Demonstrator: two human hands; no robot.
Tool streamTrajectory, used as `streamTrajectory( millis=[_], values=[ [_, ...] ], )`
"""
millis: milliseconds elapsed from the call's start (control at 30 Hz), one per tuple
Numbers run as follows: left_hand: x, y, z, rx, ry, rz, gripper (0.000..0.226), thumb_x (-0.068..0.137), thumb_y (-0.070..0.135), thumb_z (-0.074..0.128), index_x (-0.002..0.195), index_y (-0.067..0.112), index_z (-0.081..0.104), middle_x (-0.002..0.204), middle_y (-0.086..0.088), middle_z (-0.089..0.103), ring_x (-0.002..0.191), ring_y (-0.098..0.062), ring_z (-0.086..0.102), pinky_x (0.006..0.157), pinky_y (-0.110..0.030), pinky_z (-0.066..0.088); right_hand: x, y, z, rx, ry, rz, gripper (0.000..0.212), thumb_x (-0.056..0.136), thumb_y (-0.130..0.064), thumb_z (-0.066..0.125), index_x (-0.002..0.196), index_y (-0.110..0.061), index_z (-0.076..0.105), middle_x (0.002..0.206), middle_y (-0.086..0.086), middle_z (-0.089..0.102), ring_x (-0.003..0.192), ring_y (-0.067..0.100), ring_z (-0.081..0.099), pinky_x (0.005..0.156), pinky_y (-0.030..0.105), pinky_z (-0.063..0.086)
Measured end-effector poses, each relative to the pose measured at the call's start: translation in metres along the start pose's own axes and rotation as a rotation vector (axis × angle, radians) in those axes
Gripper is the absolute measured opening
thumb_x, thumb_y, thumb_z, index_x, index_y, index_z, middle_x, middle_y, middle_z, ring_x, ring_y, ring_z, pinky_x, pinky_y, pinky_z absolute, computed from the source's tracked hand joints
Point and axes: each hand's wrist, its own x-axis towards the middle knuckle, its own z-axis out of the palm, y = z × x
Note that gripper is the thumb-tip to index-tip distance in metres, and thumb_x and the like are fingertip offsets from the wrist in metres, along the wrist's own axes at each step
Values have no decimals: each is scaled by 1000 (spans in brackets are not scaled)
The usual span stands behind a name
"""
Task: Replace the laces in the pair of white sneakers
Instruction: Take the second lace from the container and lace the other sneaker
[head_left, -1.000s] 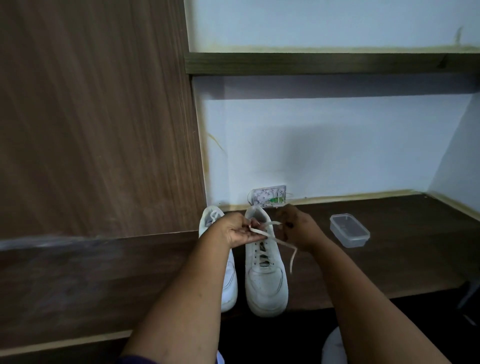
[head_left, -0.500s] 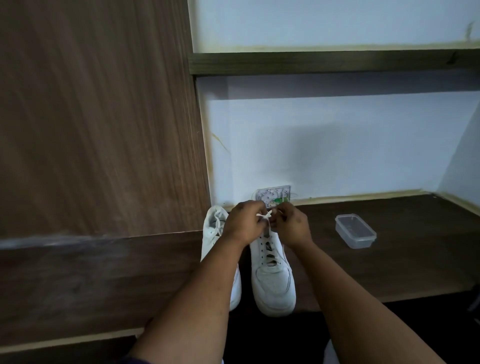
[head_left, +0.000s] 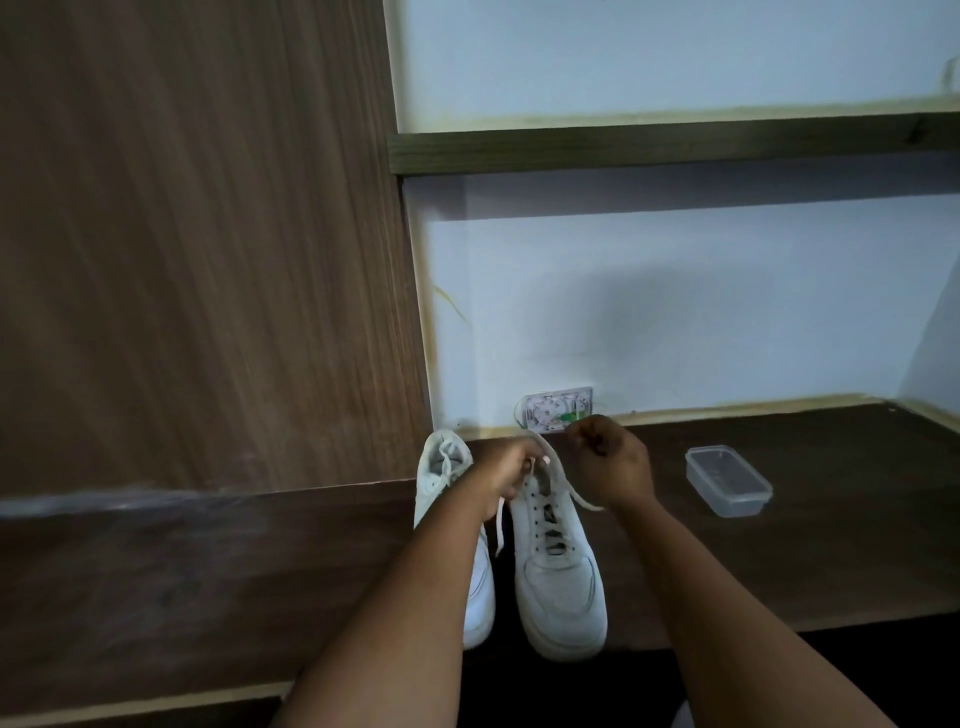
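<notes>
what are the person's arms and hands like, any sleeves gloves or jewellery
Both forearms are bare right down to the frame's bottom edge, with no sleeve showing. The left hand and right hand are bare too: no gloves, and no watch, bracelet or ring can be made out, though the dim picture could hide small items.

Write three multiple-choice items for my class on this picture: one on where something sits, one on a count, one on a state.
1. Where is the clear plastic container?
A. right of the sneakers
B. between the sneakers
C. on the upper shelf

2. How many white sneakers stand on the wooden ledge?
A. one
B. two
C. three

3. What is the left hand doing?
A. lying flat on the ledge
B. pinching a lace
C. lifting the container

Key: 1 A, it sits alone beyond the right hand. 2 B, the left sneaker and right sneaker stand side by side. 3 B, the lace hangs from its fingers.
</notes>
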Motion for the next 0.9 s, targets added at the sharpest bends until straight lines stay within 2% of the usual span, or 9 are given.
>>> streamTrajectory(
  millis=[33, 133, 267, 467, 600, 667, 767, 833, 900],
  values=[
    [1, 0, -2, -83, -15, -50, 18, 89, 17, 51, 72, 19, 57, 60, 5, 43, 43, -5, 28, 43, -19, 16, -3, -1, 0, 21, -87, -14, 13, 82, -2, 63, 88, -12, 69, 79, -6, 68, 71, 0, 63, 69, 9, 48],
    [2, 0, -5, -76, 5, -50, 15, 91, 18, 54, 75, 19, 55, 64, 3, 40, 41, -4, 27, 40, -17, 14, -10, 2, 7, 41, -176, -120, 23, 75, 6, 66, 95, -6, 72, 84, 5, 73, 79, 17, 70, 78, 36, 58],
    [2, -2, -6, 59, -15, -7, 15, 91, 20, 58, 76, 21, 59, 67, 4, 46, 53, -7, 35, 46, -20, 24, -10, -2, 4, -91, -142, -163, 30, 73, 1, 69, 101, -10, 71, 79, 5, 72, 72, 18, 66, 65, 2, 42],
    [2, -5, -9, 127, -63, 10, 11, 92, 24, 62, 81, 22, 62, 73, 5, 53, 65, -7, 39, 55, -22, 27, -13, -2, 4, -138, -150, -147, 24, 71, -18, 80, 94, -15, 71, 64, -9, 61, 58, 4, 55, 59, -1, 37],
    [2, -8, -11, 150, -70, 43, 20, 95, 29, 60, 77, 21, 56, 67, 7, 47, 53, -4, 35, 48, -20, 25, -12, -5, 2, -205, -173, -205, 14, 77, -13, 75, 91, -9, 74, 67, -7, 64, 65, 8, 53, 60, -1, 32],
    [-1, -8, -11, 199, -88, 72, 16, 93, 29, 62, 85, 15, 62, 64, 7, 47, 49, -2, 35, 46, -19, 27, -8, -6, -4, -208, -288, -148, 14, 78, -16, 73, 91, -13, 73, 77, -3, 67, 71, 10, 58, 64, 2, 37],
    [-4, -7, -10, 285, -101, 116, 15, 93, 25, 64, 95, 10, 65, 66, 6, 47, 55, -5, 35, 47, -19, 28, -3, -9, -19, 25, -448, 113, 13, 82, -18, 58, 85, -15, 70, 77, 2, 67, 71, 17, 61, 65, 27, 48],
    [-6, -5, -10, 300, -101, 127, 10, 94, 21, 62, 88, 13, 66, 66, 7, 49, 56, -4, 36, 45, -15, 30, 1, -9, -32, 181, -420, 258, 20, 87, -4, 46, 82, -11, 64, 69, 4, 57, 60, 14, 52, 55, 25, 40],
    [-8, -3, -10, 335, -123, 131, 12, 94, 21, 62, 88, 12, 68, 65, 6, 50, 52, -4, 35, 44, -16, 29, 7, -2, -49, 28, -370, 301, 27, 91, -3, 41, 76, -12, 61, 70, 7, 54, 57, 12, 50, 54, 24, 38]
  ],
)
